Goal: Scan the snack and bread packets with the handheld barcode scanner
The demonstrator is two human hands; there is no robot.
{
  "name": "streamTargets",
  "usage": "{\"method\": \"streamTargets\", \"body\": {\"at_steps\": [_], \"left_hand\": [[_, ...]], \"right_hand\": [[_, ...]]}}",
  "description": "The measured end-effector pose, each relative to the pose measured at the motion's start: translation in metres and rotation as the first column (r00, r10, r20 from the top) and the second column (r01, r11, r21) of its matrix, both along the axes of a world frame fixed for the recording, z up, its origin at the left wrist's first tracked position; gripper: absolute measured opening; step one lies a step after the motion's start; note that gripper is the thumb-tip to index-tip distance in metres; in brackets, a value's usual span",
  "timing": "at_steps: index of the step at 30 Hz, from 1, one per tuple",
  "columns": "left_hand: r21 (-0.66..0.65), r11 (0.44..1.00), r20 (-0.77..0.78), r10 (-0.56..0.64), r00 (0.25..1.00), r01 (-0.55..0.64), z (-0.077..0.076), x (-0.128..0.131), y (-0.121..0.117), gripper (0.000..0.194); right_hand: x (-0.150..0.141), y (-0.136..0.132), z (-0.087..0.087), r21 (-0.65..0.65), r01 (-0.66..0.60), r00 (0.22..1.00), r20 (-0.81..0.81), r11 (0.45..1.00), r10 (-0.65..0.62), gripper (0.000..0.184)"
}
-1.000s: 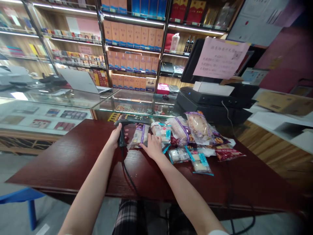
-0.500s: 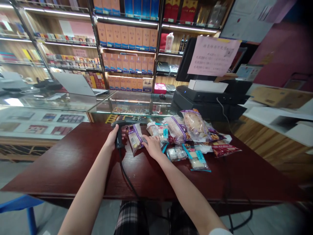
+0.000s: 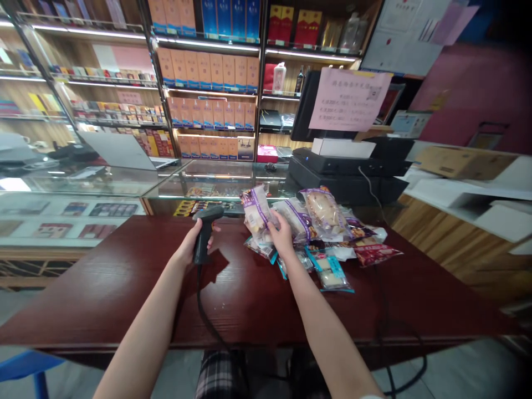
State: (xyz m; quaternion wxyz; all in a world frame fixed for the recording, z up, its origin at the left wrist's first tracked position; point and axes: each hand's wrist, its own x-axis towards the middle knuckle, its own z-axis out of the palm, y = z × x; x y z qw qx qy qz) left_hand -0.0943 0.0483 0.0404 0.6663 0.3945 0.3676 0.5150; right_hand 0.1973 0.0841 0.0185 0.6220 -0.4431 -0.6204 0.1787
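Observation:
My left hand (image 3: pixel 190 247) is closed round the handle of a black corded barcode scanner (image 3: pixel 204 233), held just above the dark red table (image 3: pixel 124 282). My right hand (image 3: pixel 281 233) grips a purple-striped bread packet (image 3: pixel 255 213) and holds it upright, lifted off the table, right of the scanner's head. Under and to the right of that hand lies a pile of several wrapped snack packets (image 3: pixel 328 227).
A black till with a screen and a pink notice (image 3: pixel 349 160) stands behind the pile. Glass display counters (image 3: pixel 124 183) run along the left with a laptop (image 3: pixel 120 151) on top. Shelves of boxed goods (image 3: pixel 211 83) fill the back wall. A blue stool (image 3: pixel 25 366) sits at lower left.
My right hand has picked the purple-striped packet up from the table and moved it right and up toward the pile. The scanner has tilted a little; the camera view has shifted.

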Motion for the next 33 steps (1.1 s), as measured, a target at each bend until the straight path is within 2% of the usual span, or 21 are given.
{"method": "streamTargets", "body": {"at_steps": [7,12,16,20,23,30,33], "left_hand": [[0.096,0.97,-0.141,-0.207,0.968,0.221,-0.006,0.013,-0.007,0.065],[0.125,0.946,-0.2,-0.272,0.941,0.3,-0.01,0.02,-0.01,0.068],[0.11,0.956,-0.13,-0.258,0.957,0.272,-0.006,0.025,-0.012,0.064],[0.091,0.967,-0.074,-0.23,0.97,0.237,-0.001,0.028,-0.014,0.058],[0.117,0.964,-0.089,-0.23,0.969,0.24,-0.001,0.03,-0.013,0.062],[0.123,0.963,-0.114,-0.225,0.968,0.238,-0.006,0.026,-0.012,0.067],[0.115,0.976,-0.089,-0.175,0.981,0.184,-0.005,0.021,-0.009,0.066]], "right_hand": [[0.008,0.013,-0.017,-0.098,-0.117,0.985,-0.135,0.988,0.103,0.045],[0.009,0.008,-0.011,-0.092,-0.107,0.993,-0.053,0.99,0.102,0.044],[0.007,0.002,-0.004,-0.102,-0.083,0.995,0.042,0.991,0.088,0.045],[0.004,0.001,-0.003,-0.122,-0.08,0.995,0.043,0.989,0.086,0.046],[0.003,0.002,-0.005,-0.136,-0.059,0.996,0.056,0.989,0.067,0.047],[0.0,-0.004,-0.001,-0.067,-0.017,0.989,0.144,0.998,0.026,0.045],[-0.008,-0.014,0.002,-0.011,0.023,0.972,0.233,1.0,-0.02,0.042]]}}
